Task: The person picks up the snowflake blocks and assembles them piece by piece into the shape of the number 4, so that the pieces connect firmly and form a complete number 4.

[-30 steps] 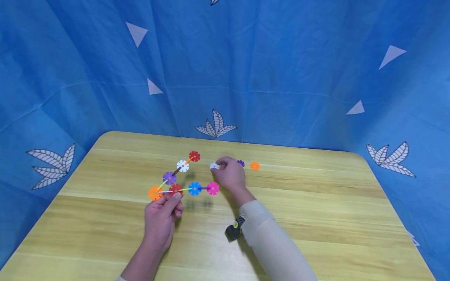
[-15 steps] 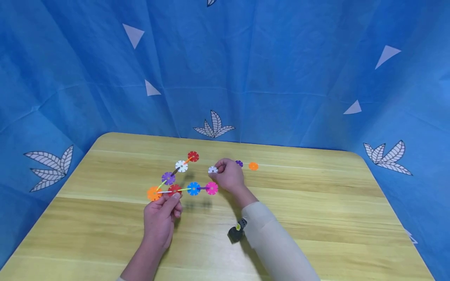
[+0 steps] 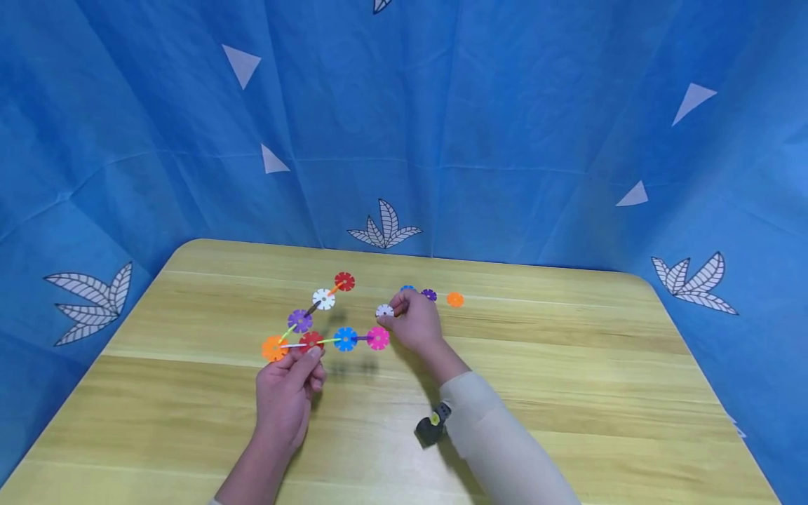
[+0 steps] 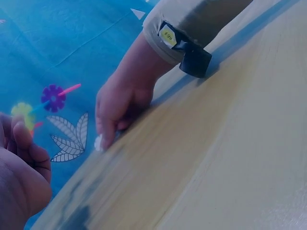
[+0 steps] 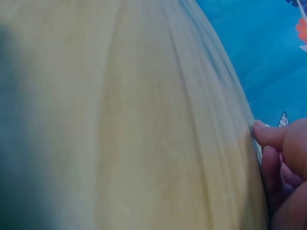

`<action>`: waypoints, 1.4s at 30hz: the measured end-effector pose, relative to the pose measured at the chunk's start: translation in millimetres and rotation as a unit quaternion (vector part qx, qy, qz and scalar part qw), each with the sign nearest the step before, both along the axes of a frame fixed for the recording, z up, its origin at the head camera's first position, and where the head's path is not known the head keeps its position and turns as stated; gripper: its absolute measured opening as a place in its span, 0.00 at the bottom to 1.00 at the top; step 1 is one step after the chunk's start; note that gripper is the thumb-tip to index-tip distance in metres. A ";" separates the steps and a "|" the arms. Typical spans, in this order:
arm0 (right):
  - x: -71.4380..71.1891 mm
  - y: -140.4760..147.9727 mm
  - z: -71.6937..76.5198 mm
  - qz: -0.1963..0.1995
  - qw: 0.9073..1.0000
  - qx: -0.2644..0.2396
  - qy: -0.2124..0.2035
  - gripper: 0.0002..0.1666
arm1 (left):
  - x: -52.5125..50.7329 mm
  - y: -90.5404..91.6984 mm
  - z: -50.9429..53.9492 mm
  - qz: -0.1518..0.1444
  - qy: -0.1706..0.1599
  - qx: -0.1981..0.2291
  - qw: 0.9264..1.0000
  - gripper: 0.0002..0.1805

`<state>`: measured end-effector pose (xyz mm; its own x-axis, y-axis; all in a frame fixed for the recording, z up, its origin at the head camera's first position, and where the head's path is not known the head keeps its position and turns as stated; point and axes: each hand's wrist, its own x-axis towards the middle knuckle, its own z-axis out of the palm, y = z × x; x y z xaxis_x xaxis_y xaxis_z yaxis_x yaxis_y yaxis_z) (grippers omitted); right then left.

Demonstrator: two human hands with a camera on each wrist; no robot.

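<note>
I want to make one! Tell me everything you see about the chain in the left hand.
The chain has seven flat, notched discs, plastic-looking: red, white, purple, orange, red, blue, pink. Coloured sticks join them. It bends sharply at the orange disc, like a sideways V. The left hand pinches the red disc next to that. Shadows suggest it's above the table.

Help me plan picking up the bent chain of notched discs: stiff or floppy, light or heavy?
The chain is probably fairly stiff: the left hand grips one red disc, yet both branches extend without obvious sag. It's likely light, since one pinch supports it. Its joints might twist or separate, as only narrow pieces link the discs.
</note>
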<state>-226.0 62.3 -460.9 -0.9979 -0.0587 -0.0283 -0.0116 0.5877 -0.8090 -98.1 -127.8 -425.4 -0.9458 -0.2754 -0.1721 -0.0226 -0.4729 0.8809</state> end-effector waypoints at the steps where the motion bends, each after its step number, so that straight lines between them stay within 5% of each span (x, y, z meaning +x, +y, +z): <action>1: 0.7 1.4 -0.3 0.003 1.000 0.001 0.007 0.17 | -0.1 0.1 -0.4 0.000 0.000 0.000 1.000 0.09; 7: 6.0 11.2 0.0 0.012 0.999 0.007 0.036 0.16 | -0.5 -0.7 -1.6 0.000 0.006 -0.001 1.000 0.10; 29: 58.0 44.8 9.3 0.007 0.996 -0.085 -0.021 0.08 | -1.4 1.9 1.6 0.000 0.017 0.016 1.000 0.12; 42: 91.9 41.8 23.0 0.027 0.979 -0.191 -0.061 0.09 | -3.1 5.1 -1.5 -0.003 0.009 0.009 1.000 0.13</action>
<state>-134.1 104.1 -437.9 -0.9836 -0.1403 -0.1134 0.0769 0.2422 -0.9672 -101.3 -122.7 -427.0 -0.9505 -0.2667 -0.1595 -0.0091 -0.4892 0.8721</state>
